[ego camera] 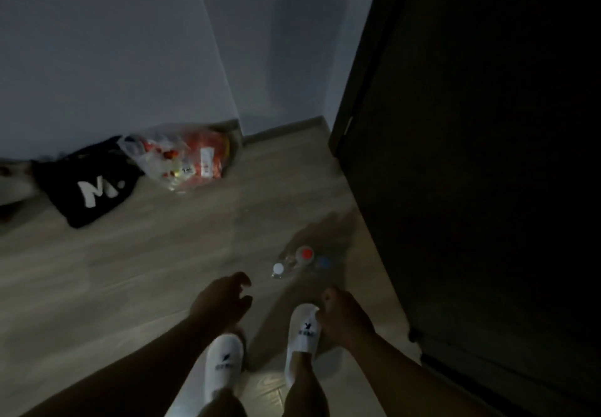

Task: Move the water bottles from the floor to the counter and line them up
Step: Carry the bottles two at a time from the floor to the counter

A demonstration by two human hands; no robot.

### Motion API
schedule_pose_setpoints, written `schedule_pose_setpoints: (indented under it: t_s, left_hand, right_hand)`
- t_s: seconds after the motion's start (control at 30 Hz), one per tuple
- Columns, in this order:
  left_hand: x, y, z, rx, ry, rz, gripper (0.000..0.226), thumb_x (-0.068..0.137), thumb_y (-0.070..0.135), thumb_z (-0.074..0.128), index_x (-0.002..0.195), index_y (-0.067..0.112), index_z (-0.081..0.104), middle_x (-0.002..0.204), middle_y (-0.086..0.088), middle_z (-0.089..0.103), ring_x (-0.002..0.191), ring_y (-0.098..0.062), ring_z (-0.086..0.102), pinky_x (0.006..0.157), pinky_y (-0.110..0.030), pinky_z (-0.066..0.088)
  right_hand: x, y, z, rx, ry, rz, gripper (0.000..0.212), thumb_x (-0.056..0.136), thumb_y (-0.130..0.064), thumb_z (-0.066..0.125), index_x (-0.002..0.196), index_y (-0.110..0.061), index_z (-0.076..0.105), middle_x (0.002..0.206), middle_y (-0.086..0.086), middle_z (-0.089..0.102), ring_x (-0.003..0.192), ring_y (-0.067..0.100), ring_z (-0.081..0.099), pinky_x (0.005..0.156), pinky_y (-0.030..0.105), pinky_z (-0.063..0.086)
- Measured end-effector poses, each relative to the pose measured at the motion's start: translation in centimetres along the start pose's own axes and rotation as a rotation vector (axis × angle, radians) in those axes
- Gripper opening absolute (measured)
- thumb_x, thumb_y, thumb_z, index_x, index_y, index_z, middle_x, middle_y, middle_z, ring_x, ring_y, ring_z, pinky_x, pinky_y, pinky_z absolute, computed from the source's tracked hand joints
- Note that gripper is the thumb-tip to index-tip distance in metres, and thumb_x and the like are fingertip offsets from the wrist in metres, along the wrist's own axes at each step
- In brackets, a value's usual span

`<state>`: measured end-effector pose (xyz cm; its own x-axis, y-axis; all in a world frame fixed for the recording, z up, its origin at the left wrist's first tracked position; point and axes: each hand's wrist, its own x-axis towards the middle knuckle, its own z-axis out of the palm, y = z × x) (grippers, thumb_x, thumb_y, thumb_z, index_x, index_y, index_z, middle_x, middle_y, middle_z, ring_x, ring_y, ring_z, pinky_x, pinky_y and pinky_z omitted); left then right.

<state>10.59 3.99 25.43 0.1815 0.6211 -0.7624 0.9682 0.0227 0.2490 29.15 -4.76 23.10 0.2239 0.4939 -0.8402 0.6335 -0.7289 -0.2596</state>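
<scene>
The floor (136, 254) is pale wood-look plank with a faint sheen, meeting a smooth grey wall (113, 42) along a darker skirting strip. To the right stands a flat, very dark panel (471, 189); in this dim light I cannot tell whether it is a door or a cabinet side.

Three clear plastic water bottles (294, 262) stand upright on the floor, clustered close together near the foot of the dark panel. They are seen from above, so mostly their round caps show: a white cap (278, 268), a red cap (307, 253) and a blue cap (323, 262).

The left hand (224, 299) hovers near the white-capped bottle without touching it, its fingers (242, 278) half curled and spread, holding nothing. The right hand (341, 315) hangs nearer the camera than the bottles, above a white slipper (304, 328). Its fingers are tucked under, so I cannot tell how far they are closed or whether they hold anything.

Against the wall slumps a soft black cloth bag (94, 185) with a white "M." on it. Just beside it is a crinkled clear plastic bag (182, 156) holding red and orange packets.
</scene>
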Motion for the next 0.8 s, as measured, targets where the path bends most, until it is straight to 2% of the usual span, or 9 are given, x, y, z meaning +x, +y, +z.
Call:
schedule_pose_setpoints:
  t_s: [0.1, 0.23, 0.4, 0.47, 0.53, 0.63, 0.73, 0.8]
  left_hand:
    - [3.6, -0.4, 2.0, -0.006, -0.021, -0.055, 0.032, 0.092, 0.028, 0.056, 0.123, 0.024, 0.053, 0.122, 0.001, 0.062, 0.109, -0.013, 0.059, 0.09, -0.024, 0.049]
    - [8.5, -1.2, 5.5, -0.018, -0.08, -0.126, 0.03, 0.091, 0.025, 0.057, 0.12, 0.025, 0.054, 0.119, 0.001, 0.063, 0.106, -0.012, 0.061, 0.088, -0.024, 0.05]
    - [15.5, -1.4, 9.5, -0.077, -0.132, -0.137, 0.034, 0.092, 0.024, 0.056, 0.125, 0.022, 0.051, 0.123, -0.001, 0.06, 0.11, -0.014, 0.058, 0.087, -0.024, 0.049]
    - [18.0, -1.2, 10.8, -0.137, -0.128, -0.17, 0.039, 0.091, 0.023, 0.058, 0.129, 0.021, 0.048, 0.127, -0.003, 0.057, 0.11, -0.014, 0.057, 0.082, -0.022, 0.045]
    - [20.2, -1.0, 12.2, -0.209, -0.123, -0.203, 0.049, 0.089, 0.022, 0.06, 0.135, 0.02, 0.043, 0.133, -0.005, 0.052, 0.106, -0.017, 0.057, 0.081, -0.023, 0.043]
    - [23.3, -0.8, 14.0, -0.565, -0.156, -0.4, 0.068, 0.087, 0.019, 0.065, 0.144, 0.017, 0.029, 0.141, -0.014, 0.044, 0.098, -0.02, 0.054, 0.08, -0.03, 0.047]
    - [25.8, -0.8, 15.3, -0.996, -0.276, -0.67, 0.08, 0.086, 0.027, 0.066, 0.147, 0.021, 0.016, 0.145, -0.021, 0.035, 0.124, -0.036, 0.045, 0.093, -0.048, 0.046]
    - [27.5, -1.1, 16.4, -1.125, -0.319, -0.76, 0.082, 0.084, 0.032, 0.068, 0.147, 0.026, 0.016, 0.147, -0.022, 0.03, 0.128, -0.04, 0.041, 0.092, -0.054, 0.047]
  right_hand:
    - [4.8, 1.3, 1.2, -0.012, -0.051, 0.009, 0.038, 0.092, -0.032, 0.049, 0.128, -0.019, 0.046, 0.134, 0.004, 0.048, 0.121, 0.022, 0.05, 0.097, 0.032, 0.043]
    - [10.2, 3.2, 4.4, -0.001, -0.157, 0.101, 0.045, 0.09, -0.035, 0.048, 0.132, -0.02, 0.046, 0.132, 0.002, 0.052, 0.118, 0.019, 0.054, 0.1, 0.035, 0.046]
    - [16.5, 4.9, 7.0, -0.027, -0.171, 0.121, 0.034, 0.093, -0.034, 0.047, 0.122, -0.016, 0.05, 0.12, 0.005, 0.059, 0.108, 0.02, 0.059, 0.085, 0.03, 0.049]
    - [19.2, 5.0, 7.2, -0.042, -0.131, 0.086, 0.031, 0.094, -0.031, 0.049, 0.121, -0.015, 0.05, 0.12, 0.007, 0.058, 0.106, 0.021, 0.059, 0.075, 0.028, 0.046]
    - [21.8, 4.4, 7.3, -0.019, -0.082, 0.068, 0.031, 0.093, -0.029, 0.051, 0.12, -0.015, 0.048, 0.12, 0.009, 0.056, 0.104, 0.023, 0.059, 0.071, 0.027, 0.042]
    - [25.2, 2.9, 7.5, -0.03, 0.058, 0.011, 0.038, 0.091, -0.023, 0.053, 0.128, -0.017, 0.045, 0.13, 0.009, 0.049, 0.11, 0.024, 0.055, 0.077, 0.031, 0.047]
    - [27.9, 1.7, 8.0, -0.114, 0.188, -0.048, 0.051, 0.091, -0.025, 0.055, 0.139, -0.022, 0.037, 0.146, 0.007, 0.033, 0.129, 0.03, 0.039, 0.096, 0.035, 0.042]
    - [29.9, 1.4, 8.3, -0.131, 0.164, -0.056, 0.055, 0.09, -0.025, 0.056, 0.14, -0.024, 0.035, 0.147, 0.007, 0.03, 0.128, 0.033, 0.038, 0.094, 0.035, 0.041]
